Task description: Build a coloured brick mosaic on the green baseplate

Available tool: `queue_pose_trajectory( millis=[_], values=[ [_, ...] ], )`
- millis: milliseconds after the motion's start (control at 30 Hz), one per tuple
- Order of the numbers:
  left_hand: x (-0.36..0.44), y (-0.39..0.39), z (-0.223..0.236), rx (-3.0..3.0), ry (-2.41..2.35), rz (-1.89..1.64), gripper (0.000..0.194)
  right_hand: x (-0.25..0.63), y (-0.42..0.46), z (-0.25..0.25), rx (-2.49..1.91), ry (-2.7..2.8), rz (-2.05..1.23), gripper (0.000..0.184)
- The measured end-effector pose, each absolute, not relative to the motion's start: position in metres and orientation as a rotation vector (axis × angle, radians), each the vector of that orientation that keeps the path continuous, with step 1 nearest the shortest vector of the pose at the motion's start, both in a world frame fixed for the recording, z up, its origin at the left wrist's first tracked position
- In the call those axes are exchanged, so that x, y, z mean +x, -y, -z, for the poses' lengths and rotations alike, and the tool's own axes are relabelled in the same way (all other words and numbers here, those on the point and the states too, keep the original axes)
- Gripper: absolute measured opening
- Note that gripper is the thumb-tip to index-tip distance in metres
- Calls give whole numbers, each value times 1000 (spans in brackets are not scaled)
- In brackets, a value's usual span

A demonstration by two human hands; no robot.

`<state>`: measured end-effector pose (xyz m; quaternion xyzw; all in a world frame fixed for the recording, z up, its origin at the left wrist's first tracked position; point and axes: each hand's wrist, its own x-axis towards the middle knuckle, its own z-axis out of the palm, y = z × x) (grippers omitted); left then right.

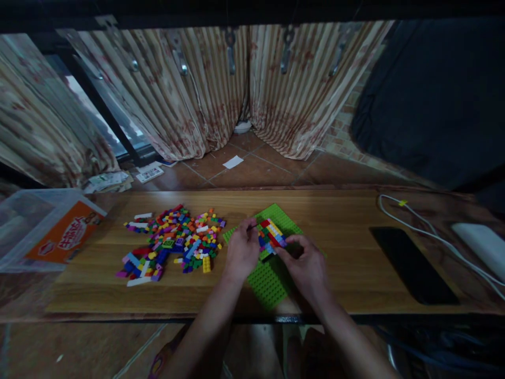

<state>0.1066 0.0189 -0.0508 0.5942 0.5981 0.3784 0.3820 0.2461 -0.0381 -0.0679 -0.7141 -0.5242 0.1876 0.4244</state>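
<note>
A flat assembly of multicoloured toy bricks (271, 235) is over the green studded baseplate (268, 287), with red, yellow, white and blue bricks on top. A dark edge shows along its near side; whether it is fixed to the baseplate I cannot tell. My left hand (243, 250) is at the assembly's left side, fingers curled and closed against it, fingertips partly hidden. My right hand (307, 266) pinches the right corner of the assembly between thumb and forefinger.
Left of the baseplate lies a spread of loose toy bricks (169, 239). A clear plastic box (23, 221) with an orange label stands at the table's left end. On the right are a black phone-like slab (412, 266), a white cable (437, 234) and a white device (481, 247).
</note>
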Motion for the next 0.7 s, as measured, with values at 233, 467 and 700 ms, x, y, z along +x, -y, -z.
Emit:
queue_pose_trajectory(
  millis=[233, 467, 700],
  values=[
    [105, -13, 50, 1499, -1506, -966, 31, 246, 31, 68, -1724, 1314, -510, 28],
    [107, 6, 54, 1458, -1333, -924, 31, 266, 19, 68, -1730, 1249, -413, 25],
    [106, 10, 58, 1511, -1374, -906, 33, 268, 20, 74, -1723, 1181, -492, 27]
  ],
)
